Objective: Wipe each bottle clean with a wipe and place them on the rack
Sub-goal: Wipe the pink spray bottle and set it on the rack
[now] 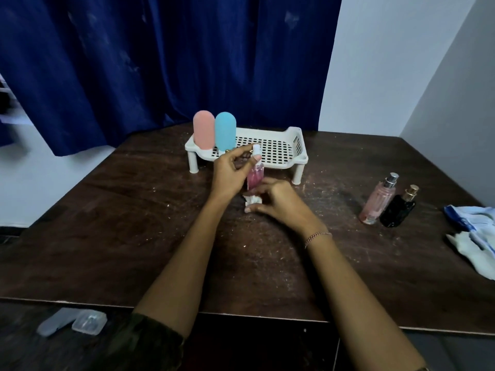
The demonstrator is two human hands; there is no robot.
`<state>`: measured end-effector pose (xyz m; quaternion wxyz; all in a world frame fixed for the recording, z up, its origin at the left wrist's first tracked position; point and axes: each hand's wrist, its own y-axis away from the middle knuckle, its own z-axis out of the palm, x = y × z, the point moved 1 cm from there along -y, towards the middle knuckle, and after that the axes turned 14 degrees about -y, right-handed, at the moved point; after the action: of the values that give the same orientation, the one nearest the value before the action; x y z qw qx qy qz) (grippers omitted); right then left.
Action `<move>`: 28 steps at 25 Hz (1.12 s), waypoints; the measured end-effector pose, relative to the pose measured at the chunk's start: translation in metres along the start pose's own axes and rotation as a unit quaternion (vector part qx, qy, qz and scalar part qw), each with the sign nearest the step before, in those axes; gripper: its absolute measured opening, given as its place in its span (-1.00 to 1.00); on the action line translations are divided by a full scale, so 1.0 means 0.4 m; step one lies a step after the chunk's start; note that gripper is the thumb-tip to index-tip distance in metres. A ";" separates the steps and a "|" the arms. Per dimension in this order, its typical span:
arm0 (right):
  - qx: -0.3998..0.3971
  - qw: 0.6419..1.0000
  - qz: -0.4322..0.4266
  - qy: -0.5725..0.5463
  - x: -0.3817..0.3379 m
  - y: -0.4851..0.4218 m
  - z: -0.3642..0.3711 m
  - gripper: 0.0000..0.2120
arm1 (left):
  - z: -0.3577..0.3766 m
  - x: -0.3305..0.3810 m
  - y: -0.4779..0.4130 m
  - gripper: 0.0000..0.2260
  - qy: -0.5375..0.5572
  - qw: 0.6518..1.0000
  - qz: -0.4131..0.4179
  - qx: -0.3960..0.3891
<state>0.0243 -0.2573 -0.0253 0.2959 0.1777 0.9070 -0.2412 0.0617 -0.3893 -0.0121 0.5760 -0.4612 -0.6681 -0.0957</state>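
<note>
Just in front of the white rack [284, 164], over the middle of the dark table [134, 236], we hold a small pink spray bottle [255, 176] upright. Our left grip [231, 168] is clamped on its neck, fingers pinching just under the white sprayer. Our right grip [278, 200] is closed around a crumpled white wipe [253, 200] at the bottle's base; we cannot tell whether the base touches the table. On the rack's left end stand a pink capsule bottle [203, 129] and a blue capsule bottle [225, 131], side by side. Well to the right on the table, a tall pink perfume bottle [376, 203] and a black bottle [398, 211] stand just beside each other. A pale cloth [474, 236] lies at the table's right edge.
</note>
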 end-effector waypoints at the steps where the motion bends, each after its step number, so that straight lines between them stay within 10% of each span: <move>1: -0.018 1.000 0.000 0.009 0.003 -0.002 0.005 -0.67 | -0.001 0.001 0.000 -0.68 -0.001 1.000 -0.003 0.007; 4: 0.020 0.999 -0.025 0.000 -0.001 0.002 -0.003 -0.85 | -0.007 0.006 0.001 -0.74 -0.009 1.000 -0.002 0.024; 10: 0.341 0.933 0.007 -0.111 -0.017 0.007 -0.054 -0.72 | -0.018 0.016 0.004 -0.74 -0.031 0.999 0.004 0.011; 19: 0.255 0.956 -0.131 0.055 -0.062 -0.001 0.015 -0.82 | -0.022 0.016 0.002 -0.79 -0.064 0.997 0.032 0.027; 28: 0.287 0.955 -0.072 0.009 -0.027 0.010 -0.020 -0.83 | -0.014 0.012 0.005 -0.74 -0.089 0.995 0.044 0.026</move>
<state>0.0309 -0.2517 -0.0143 0.2055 0.1916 0.8126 -0.5107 0.0674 -0.3892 -0.0071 0.5297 -0.4819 -0.6980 -0.0113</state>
